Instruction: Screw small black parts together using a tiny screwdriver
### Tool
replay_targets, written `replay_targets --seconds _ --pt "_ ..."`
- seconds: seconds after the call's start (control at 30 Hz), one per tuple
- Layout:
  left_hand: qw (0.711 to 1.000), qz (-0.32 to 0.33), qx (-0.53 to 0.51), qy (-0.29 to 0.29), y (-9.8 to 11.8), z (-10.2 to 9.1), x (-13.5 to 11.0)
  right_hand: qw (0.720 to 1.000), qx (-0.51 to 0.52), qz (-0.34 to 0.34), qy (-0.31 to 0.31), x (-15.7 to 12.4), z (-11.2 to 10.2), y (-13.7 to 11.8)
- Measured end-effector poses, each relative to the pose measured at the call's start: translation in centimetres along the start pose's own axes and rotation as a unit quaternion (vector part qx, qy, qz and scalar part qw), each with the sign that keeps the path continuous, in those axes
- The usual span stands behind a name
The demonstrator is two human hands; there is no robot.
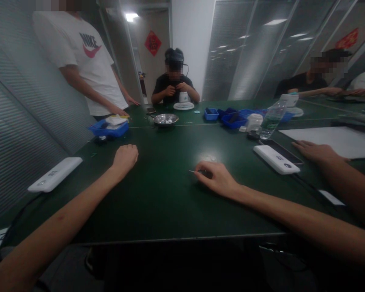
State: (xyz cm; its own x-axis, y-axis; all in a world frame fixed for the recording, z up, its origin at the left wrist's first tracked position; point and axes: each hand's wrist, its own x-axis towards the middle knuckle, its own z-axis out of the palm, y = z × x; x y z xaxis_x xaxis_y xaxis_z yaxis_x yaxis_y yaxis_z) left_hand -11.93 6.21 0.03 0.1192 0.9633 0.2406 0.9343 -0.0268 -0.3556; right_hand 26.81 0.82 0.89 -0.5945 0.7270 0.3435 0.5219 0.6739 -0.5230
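Note:
My left hand (126, 158) rests on the green table (158, 202) as a closed fist, knuckles up. Whatever may be inside its fingers is hidden. To the right of it, my right hand (215, 177) lies low over the table with thumb and fingers pinched together. Out of that pinch a thin tool with a metal shaft (192, 171) points left, and a dark part of it shows within the curled fingers. Just behind the right hand is a small clear, shiny piece (209, 157), perhaps plastic, blurred by glare.
White power banks (56, 174) lie at both sides. A phone (280, 151), a water bottle (273, 119) and another person's hand (318, 153) are at right. Farther back are blue trays (111, 129), a metal dish (166, 120) and a person handling a small white device (183, 97).

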Motion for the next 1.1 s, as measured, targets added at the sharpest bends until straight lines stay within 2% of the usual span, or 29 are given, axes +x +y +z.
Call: replay_targets --seconds 0.33,0.7,0.83,0.97,1.1 --pt "0.995 -0.025 -0.082 0.053 -0.7 0.6 0.4 1.000 -0.003 -0.004 0.001 0.0 0.0 0.1" --pt "0.992 -0.041 -0.115 0.033 -1.7 0.7 0.9 1.000 -0.003 -0.006 -0.004 -0.2 -0.1 0.2" --pt "0.986 -0.059 -0.153 0.028 -2.9 1.4 1.6 1.000 -0.007 -0.010 -0.002 -0.2 0.0 0.5" --pt "0.977 -0.041 -0.204 0.038 -4.5 2.5 2.1 1.000 -0.008 -0.009 -0.002 -0.2 0.0 0.5" --pt "0.950 -0.032 -0.303 0.064 -5.7 3.5 2.1 1.000 -0.004 -0.010 -0.005 -0.2 -0.2 0.2"
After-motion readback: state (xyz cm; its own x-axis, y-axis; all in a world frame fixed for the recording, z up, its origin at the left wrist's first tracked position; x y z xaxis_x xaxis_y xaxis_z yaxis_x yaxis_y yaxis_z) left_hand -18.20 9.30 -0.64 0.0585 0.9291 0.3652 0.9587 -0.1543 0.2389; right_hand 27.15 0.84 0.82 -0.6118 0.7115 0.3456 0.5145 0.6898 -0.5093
